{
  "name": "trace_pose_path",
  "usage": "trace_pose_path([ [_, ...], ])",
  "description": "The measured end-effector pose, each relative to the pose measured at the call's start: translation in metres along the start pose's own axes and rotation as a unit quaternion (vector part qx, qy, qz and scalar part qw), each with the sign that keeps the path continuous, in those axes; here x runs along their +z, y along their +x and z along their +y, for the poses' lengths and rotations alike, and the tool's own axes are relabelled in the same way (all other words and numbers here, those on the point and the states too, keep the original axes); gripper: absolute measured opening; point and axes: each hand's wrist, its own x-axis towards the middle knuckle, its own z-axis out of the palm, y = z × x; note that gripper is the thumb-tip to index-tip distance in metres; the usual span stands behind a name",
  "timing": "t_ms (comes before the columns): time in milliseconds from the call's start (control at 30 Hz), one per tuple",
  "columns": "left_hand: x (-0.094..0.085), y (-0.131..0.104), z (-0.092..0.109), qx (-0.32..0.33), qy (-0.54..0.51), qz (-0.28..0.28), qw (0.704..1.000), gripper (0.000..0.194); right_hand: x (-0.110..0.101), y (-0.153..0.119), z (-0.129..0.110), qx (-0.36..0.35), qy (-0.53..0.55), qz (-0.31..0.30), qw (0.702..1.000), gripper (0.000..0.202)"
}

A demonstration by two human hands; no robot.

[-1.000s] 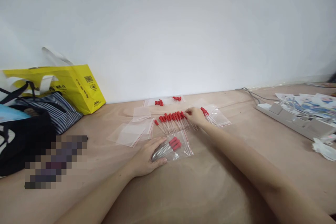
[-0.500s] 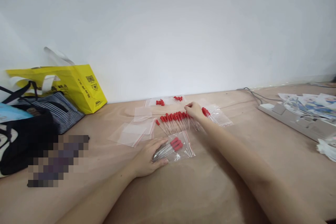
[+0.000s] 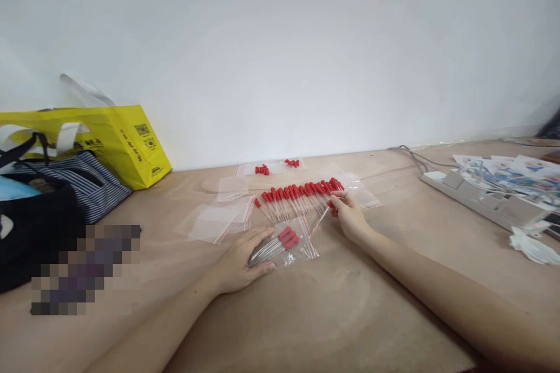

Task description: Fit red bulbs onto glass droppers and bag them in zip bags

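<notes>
My left hand (image 3: 240, 261) is closed around the left end of a clear zip bag (image 3: 307, 245) on the table. Several glass droppers (image 3: 287, 237) with red rubber bulbs lie inside that bag. Between the fingers of my right hand (image 3: 347, 214) is a single dropper (image 3: 321, 220), its bulb at the fingertips and its glass tube slanting down to the left toward the bag. Just behind the bag stretches a row of loose droppers (image 3: 295, 192), bulbs pointing away from me.
Flat zip bags (image 3: 214, 222) lie left of the row, another bag (image 3: 365, 192) right of it. Filled bags (image 3: 275, 168) sit near the wall. A yellow bag (image 3: 144, 151) and striped pouch (image 3: 102, 180) stand left; a power strip (image 3: 464, 195) and printed papers (image 3: 520, 172) lie right.
My right hand has drawn back toward me and right from the row, now with a dropper in its fingers. My left hand stays on the bag. The camera view has shifted slightly.
</notes>
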Motion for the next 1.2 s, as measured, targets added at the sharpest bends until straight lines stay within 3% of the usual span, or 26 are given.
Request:
trace_pose_path([
  [200, 0.000, 0.000, 0.000, 0.002, 0.004, 0.001, 1.000, 0.056, 0.005, -0.014, -0.006, 0.065, 0.070, -0.021, 0.995, 0.029],
  [367, -0.001, -0.001, 0.002, -0.001, 0.006, -0.006, 1.000, 0.055, 0.001, -0.030, -0.011, 0.104, 0.067, -0.125, 0.984, 0.032],
  [533, -0.001, -0.002, 0.002, -0.005, 0.005, -0.004, 1.000, 0.056, -0.002, -0.032, -0.011, 0.046, -0.057, -0.268, 0.961, 0.029],
  [833, -0.001, -0.001, 0.001, 0.000, -0.004, 0.002, 1.000, 0.055, 0.005, -0.038, -0.012, -0.046, -0.162, -0.413, 0.895, 0.022],
  [967, -0.001, -0.001, 0.002, 0.005, -0.009, 0.002, 1.000, 0.055, 0.013, -0.039, -0.008, -0.041, -0.155, -0.418, 0.894, 0.018],
  [1133, -0.002, 0.000, 0.004, 0.013, -0.020, 0.008, 1.000, 0.056, 0.021, -0.038, 0.000, -0.088, -0.222, -0.305, 0.922, 0.015],
  [1200, -0.002, 0.000, 0.004, 0.016, -0.026, 0.010, 0.999, 0.055, 0.019, -0.033, -0.002, -0.089, -0.231, -0.341, 0.907, 0.013],
])
